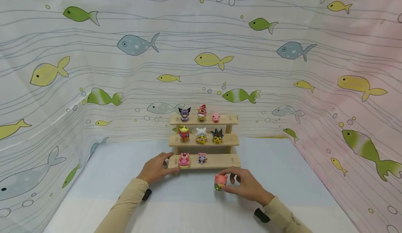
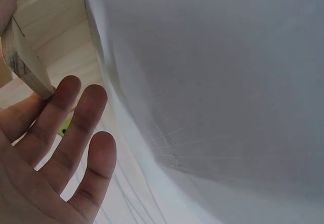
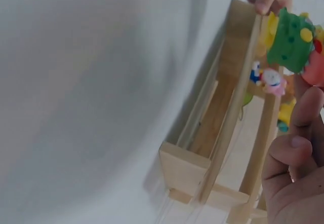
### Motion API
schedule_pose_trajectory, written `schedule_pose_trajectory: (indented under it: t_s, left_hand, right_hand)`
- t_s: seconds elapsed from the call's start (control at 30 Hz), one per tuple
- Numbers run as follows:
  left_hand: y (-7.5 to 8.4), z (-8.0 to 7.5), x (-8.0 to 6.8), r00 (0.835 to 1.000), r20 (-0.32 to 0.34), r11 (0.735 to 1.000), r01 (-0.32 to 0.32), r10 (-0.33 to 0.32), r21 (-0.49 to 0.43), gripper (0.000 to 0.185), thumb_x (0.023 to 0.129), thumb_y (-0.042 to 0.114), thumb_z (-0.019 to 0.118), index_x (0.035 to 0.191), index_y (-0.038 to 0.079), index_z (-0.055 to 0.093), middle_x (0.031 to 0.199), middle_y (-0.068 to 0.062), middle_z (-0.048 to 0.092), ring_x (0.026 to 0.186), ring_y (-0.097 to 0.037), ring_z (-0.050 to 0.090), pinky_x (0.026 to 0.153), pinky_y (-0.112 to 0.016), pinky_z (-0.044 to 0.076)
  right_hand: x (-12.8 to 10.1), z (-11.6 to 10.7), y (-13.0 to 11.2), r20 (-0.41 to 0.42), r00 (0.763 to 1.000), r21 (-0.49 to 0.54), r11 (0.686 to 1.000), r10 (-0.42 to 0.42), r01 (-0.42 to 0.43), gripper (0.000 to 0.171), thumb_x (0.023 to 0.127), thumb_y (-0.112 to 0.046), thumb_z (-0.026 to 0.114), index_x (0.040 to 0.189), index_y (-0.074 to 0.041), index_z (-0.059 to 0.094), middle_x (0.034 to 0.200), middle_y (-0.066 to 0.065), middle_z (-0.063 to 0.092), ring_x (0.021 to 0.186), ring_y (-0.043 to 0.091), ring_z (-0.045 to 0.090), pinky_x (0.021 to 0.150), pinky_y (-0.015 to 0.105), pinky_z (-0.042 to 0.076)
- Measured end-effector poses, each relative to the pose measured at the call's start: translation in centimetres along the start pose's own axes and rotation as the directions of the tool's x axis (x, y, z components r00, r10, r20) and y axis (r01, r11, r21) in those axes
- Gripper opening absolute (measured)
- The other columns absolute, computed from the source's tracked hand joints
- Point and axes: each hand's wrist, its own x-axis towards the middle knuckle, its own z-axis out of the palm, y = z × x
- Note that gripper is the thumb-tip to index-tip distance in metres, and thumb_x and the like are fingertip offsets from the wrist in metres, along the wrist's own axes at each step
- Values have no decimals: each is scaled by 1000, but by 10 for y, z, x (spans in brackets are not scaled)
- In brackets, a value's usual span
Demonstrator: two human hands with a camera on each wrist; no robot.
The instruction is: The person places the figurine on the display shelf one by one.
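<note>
My right hand [image 1: 248,186] pinches a small toy figurine [image 1: 221,180] with a pink head and green body, held just in front of the wooden display stand [image 1: 220,162]. From the right wrist view, the green part of that figurine [image 3: 291,41] points away from the fingers. At the stand's left end, my left hand [image 1: 158,168] grips the lowest step between thumb and index finger. Its other fingers [image 2: 88,107] are spread loosely beside the board's end [image 2: 25,64]. On the lowest step stand a pink figurine [image 1: 184,160] and a smaller pink-and-purple one [image 1: 202,158].
Three figurines, including a pink pig [image 1: 215,117], stand on the top step. Three more, with a white-hooded one [image 1: 201,135] in the centre, occupy the middle step. A fish-patterned cloth [image 1: 201,30] surrounds the pale table [image 1: 188,205] at back and sides.
</note>
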Motion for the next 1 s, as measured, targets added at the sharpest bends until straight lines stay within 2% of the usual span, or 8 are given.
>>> schedule_pose_trajectory:
  t_s: [0.17, 0.43, 0.7, 1.0]
  left_hand:
    - [-1, 0, 0, 1000, 4, 1000, -6, 6, 9, 88, 76, 69, 76, 141, 12, 60, 112, 0, 66, 88, -14, 62, 69, -37, 52]
    - [2, -4, 0, 1000, 7, 999, -29, 29, 46, 88, 77, 69, 76, 141, 11, 60, 125, -6, 64, 90, -16, 65, 72, -38, 54]
    - [4, -4, -1, 998, -9, 997, -65, 65, 48, 84, 78, 67, 77, 139, 10, 61, 130, -7, 61, 91, -17, 66, 72, -37, 55]
    - [5, -5, -5, 996, -23, 996, -80, 81, 40, 82, 79, 64, 78, 140, 13, 61, 132, -8, 62, 92, -19, 66, 75, -40, 55]
  right_hand:
    - [7, -2, 7, -24, 1000, -6, 1000, 2, -2, 42, 89, -32, 81, 128, -28, 67, 111, -13, 67, 75, 10, 56, 59, 32, 47]
    - [21, -5, 14, -89, 995, -16, 999, 39, -40, 43, 88, -32, 82, 128, -23, 68, 110, -11, 68, 74, 12, 58, 61, 36, 49]
    - [35, -8, 17, -133, 986, 0, 995, 104, -105, 42, 88, -36, 81, 127, -28, 68, 83, -1, 64, 72, 14, 58, 61, 28, 47]
    - [47, -13, 22, -147, 973, 31, 984, 179, -176, 45, 89, -34, 81, 131, -24, 67, 94, -2, 67, 74, 16, 60, 61, 28, 49]
